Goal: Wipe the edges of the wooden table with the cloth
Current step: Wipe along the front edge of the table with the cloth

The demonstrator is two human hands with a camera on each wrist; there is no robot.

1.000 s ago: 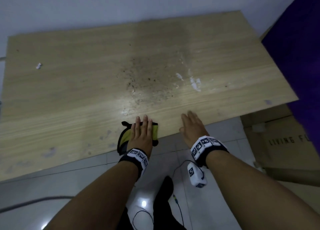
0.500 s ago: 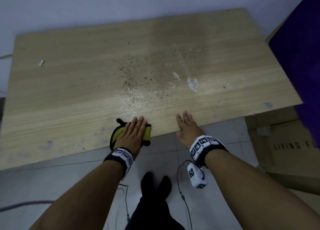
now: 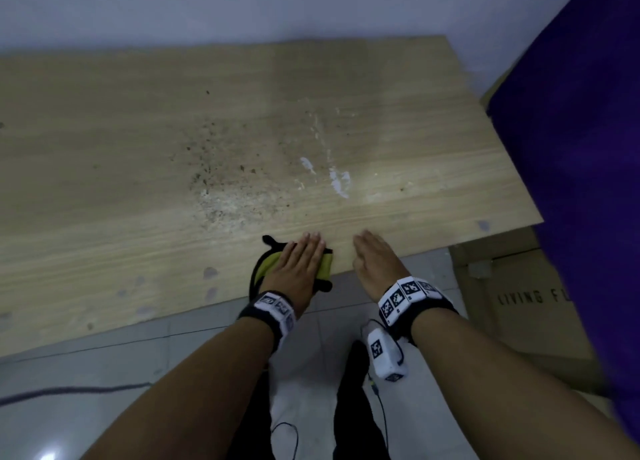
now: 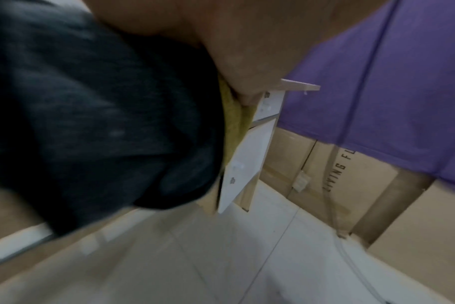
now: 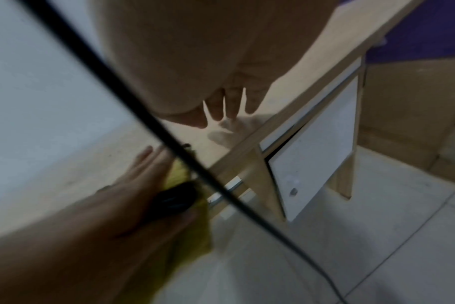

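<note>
The wooden table (image 3: 138, 182) fills the head view, its near edge running toward the lower left. A yellow cloth with black trim (image 3: 268, 264) lies on that near edge and hangs partly over it. My left hand (image 3: 299, 262) presses flat on the cloth with straight fingers. The left wrist view shows the cloth (image 4: 91, 113) draped below my palm (image 4: 247, 51). My right hand (image 3: 375, 257) rests flat on the bare wood just right of the cloth. In the right wrist view my right fingers (image 5: 229, 107) are spread on the tabletop, beside my left hand (image 5: 143, 176).
Dark specks (image 3: 225, 182) and white smears (image 3: 339, 182) mark the middle of the tabletop. A cardboard box (image 3: 519, 303) and purple fabric (image 3: 588, 147) stand at the right. White drawer fronts (image 5: 312, 154) sit under the table. A cable (image 3: 69, 390) crosses the tiled floor.
Both hands have slid to the right along the near edge, the left one carrying the cloth with it. The head view has shifted right too.
</note>
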